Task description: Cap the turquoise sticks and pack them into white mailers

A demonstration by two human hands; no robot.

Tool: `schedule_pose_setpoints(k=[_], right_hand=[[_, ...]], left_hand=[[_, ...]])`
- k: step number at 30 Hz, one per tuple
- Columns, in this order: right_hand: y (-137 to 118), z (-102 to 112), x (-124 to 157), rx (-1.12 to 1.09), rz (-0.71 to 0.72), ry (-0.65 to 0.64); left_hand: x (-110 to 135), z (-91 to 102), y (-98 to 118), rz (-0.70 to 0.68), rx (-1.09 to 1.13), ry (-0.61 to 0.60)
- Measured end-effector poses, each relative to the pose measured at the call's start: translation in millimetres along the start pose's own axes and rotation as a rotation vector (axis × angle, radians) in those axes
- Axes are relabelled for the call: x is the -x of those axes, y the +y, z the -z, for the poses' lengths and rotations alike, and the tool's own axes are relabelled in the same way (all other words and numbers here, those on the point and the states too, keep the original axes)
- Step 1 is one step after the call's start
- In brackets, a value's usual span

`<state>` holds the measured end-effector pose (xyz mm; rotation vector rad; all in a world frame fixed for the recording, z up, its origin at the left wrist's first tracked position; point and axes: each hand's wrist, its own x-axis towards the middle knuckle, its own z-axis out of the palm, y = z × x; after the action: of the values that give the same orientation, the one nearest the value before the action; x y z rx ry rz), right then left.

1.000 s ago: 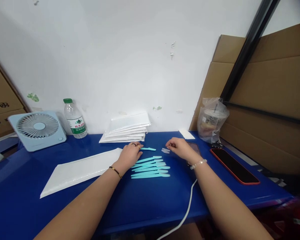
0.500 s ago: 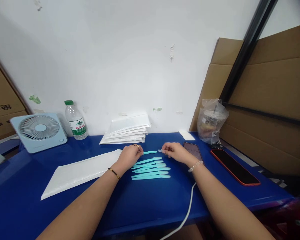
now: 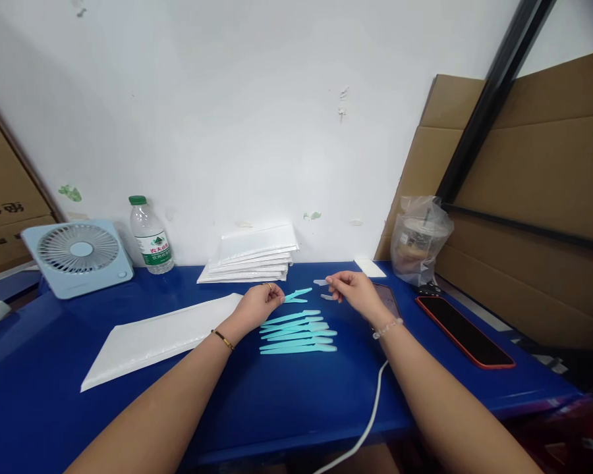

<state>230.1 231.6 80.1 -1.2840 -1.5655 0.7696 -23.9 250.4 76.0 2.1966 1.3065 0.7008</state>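
My left hand (image 3: 259, 308) pinches turquoise eyebrow razors (image 3: 299, 293) by their handles; two blade ends spread in a V toward the right. Facing them, my right hand (image 3: 354, 293) is closed on a clear blade cap (image 3: 320, 282) between thumb and fingers. A second clear cap (image 3: 327, 297) sticks out lower at the same fingers. Below both hands, several more turquoise eyebrow razors (image 3: 299, 347) lie side by side on the blue table (image 3: 286, 401), most with pale tips at the right. A white padded envelope (image 3: 163, 339) lies beside my left forearm.
Stacked white envelopes (image 3: 252, 253) stand by the wall. At the left are a blue fan (image 3: 79, 260) and a water bottle (image 3: 151, 240). A bagged cup (image 3: 418, 240), an orange-edged phone (image 3: 464, 331) and a white cable (image 3: 374, 415) are at the right.
My right hand has risen slightly away from the razors, with two clear caps now showing at its fingers. The razor ends in my left hand have fanned apart.
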Motion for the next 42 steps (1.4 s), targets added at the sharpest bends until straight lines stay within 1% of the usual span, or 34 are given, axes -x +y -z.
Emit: schedule_pose_setpoints(k=[3, 13, 15, 19, 21, 27, 29, 31, 32, 33, 34, 36, 37, 39, 42], right_hand=[[-0.6, 1.0, 0.3, 0.026, 0.039, 0.010], [-8.5, -12.8, 6.2, 0.110, 0.080, -0.135], [-8.1, -10.8, 5.8, 0.108, 0.078, -0.125], [-7.0, -1.0, 4.1, 0.068, 0.066, -0.046], [-7.7, 0.8, 4.1, 0.065, 0.068, -0.054], [-14.3, -10.8, 9.4, 0.085, 0.077, -0.148], [-15.6, -12.8, 11.1, 0.089, 0.077, -0.212], [-14.6, -10.9, 11.0, 0.139, 0.068, -0.278], [-13.0, -8.7, 10.1, 0.190, 0.066, -0.283], [-10.7, -5.9, 8.6, 0.257, 0.070, -0.261], [-7.5, -2.9, 6.6, 0.335, 0.081, -0.215], [0.4, 2.2, 2.0, 0.497, 0.105, -0.100], [4.7, 3.9, -0.3, 0.567, 0.106, -0.067], [12.5, 4.7, -4.0, 0.666, 0.079, -0.060], [18.9, 1.2, -6.2, 0.673, 0.032, -0.104]], left_hand=[[-0.4, 0.5, 0.1, 0.014, 0.013, -0.005], [-0.2, -0.8, 4.4, 0.006, 0.086, -0.054], [-0.1, -0.8, 4.4, -0.001, 0.087, -0.049], [-0.3, 1.2, 3.0, 0.000, 0.058, -0.038], [-0.4, 2.1, 3.2, 0.011, 0.049, -0.042], [0.7, -0.2, 7.4, 0.014, 0.083, -0.066], [2.2, -1.3, 8.4, 0.005, 0.111, -0.108], [3.7, -1.4, 8.3, -0.001, 0.113, -0.164], [4.2, -1.0, 7.7, -0.003, 0.086, -0.175], [4.5, -0.3, 6.8, -0.007, 0.035, -0.165], [4.5, 0.5, 5.5, -0.014, -0.039, -0.131], [3.3, 2.2, 2.5, -0.033, -0.222, -0.022], [2.3, 2.8, 0.9, -0.040, -0.305, 0.027], [0.0, 3.2, -1.7, -0.033, -0.399, 0.058], [-2.7, 2.0, -3.6, 0.000, -0.389, 0.012]])
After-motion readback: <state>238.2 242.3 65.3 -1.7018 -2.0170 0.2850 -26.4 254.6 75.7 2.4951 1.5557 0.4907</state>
